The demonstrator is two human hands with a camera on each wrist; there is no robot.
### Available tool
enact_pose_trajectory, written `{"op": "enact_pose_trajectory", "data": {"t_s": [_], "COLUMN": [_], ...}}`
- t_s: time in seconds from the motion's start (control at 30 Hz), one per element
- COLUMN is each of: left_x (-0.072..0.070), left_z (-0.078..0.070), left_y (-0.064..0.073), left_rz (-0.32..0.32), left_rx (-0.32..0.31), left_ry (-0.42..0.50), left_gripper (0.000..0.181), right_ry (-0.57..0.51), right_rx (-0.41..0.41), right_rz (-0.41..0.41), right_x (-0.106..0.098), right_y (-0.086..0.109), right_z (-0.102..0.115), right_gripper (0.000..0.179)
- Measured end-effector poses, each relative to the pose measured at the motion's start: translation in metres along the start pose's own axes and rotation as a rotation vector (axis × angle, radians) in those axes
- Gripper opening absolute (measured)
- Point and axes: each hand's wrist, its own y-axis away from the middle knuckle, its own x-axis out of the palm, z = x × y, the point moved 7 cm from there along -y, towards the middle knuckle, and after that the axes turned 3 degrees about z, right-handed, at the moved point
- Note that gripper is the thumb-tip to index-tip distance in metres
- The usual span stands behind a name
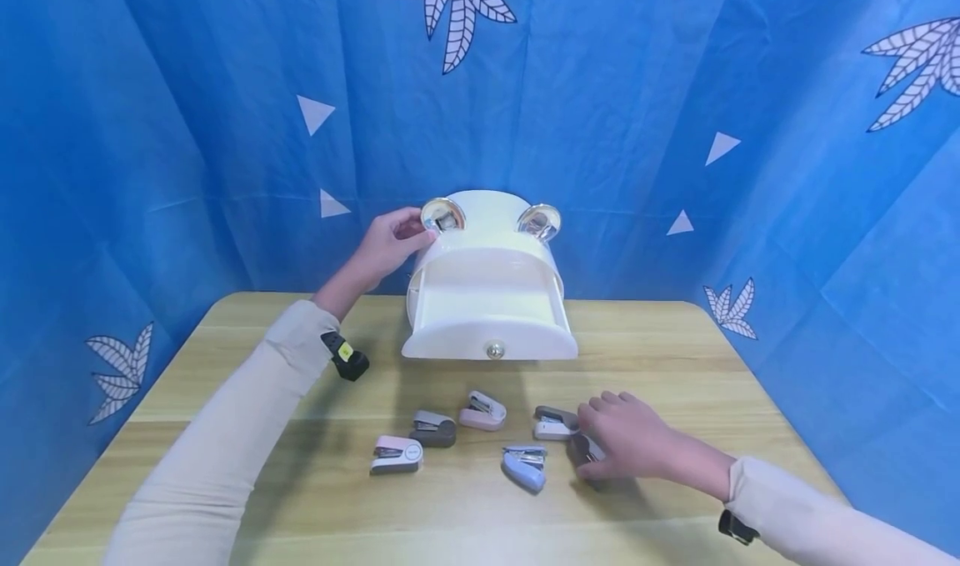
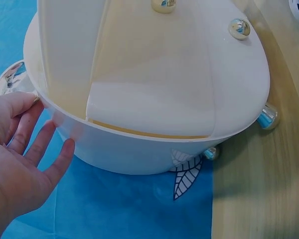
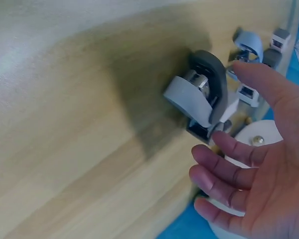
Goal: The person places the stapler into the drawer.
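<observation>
A white drawer box [image 1: 487, 207] with two shiny gold ears stands at the back, its drawer [image 1: 491, 337] pulled out. My left hand [image 2: 32, 154] touches the box's rim and side wall by one ear, fingers mostly straight. My right hand [image 1: 626, 437] hovers over a dark grey stapler [image 3: 209, 89] with a pale top. In the right wrist view, thumb and fingers are spread on either side of it, without a visible grip. Beside it lies a grey-and-white stapler [image 1: 553, 428]. A blue stapler [image 1: 523, 470] sits left of the right hand.
More small staplers lie before the drawer: a pink one [image 1: 483, 416], a grey one [image 1: 435, 433] and a pink-and-white one [image 1: 401, 453]. The wooden table [image 1: 300, 508] ends at a blue patterned curtain [image 1: 622, 132] behind and on both sides.
</observation>
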Motion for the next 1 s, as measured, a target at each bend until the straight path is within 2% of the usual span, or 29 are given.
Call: {"op": "enact_pose_trajectory", "data": {"t_s": [0.37, 0.7, 0.87, 1.0], "left_x": [-0.002, 0.0, 0.0, 0.001], "left_z": [-0.001, -0.002, -0.001, 0.0], "left_y": [0.001, 0.004, 0.004, 0.004], "left_rz": [-0.013, -0.01, -0.011, -0.012], "left_rx": [-0.019, -0.027, -0.024, -0.018], "left_ry": [0.018, 0.006, 0.002, 0.008], "left_gripper": [0.034, 0.036, 0.036, 0.036], "right_ry": [0.024, 0.046, 0.034, -0.02], "right_rx": [0.062, 0.057, 0.059, 0.065], "right_rz": [0.047, 0.068, 0.06, 0.033], "right_x": [0.012, 0.012, 0.004, -0.014], "right_y": [-0.001, -0.001, -0.002, -0.004], "right_z": [-0.015, -0.026, -0.034, -0.043], "right_gripper": [0.038, 0.036, 0.034, 0.032]}}
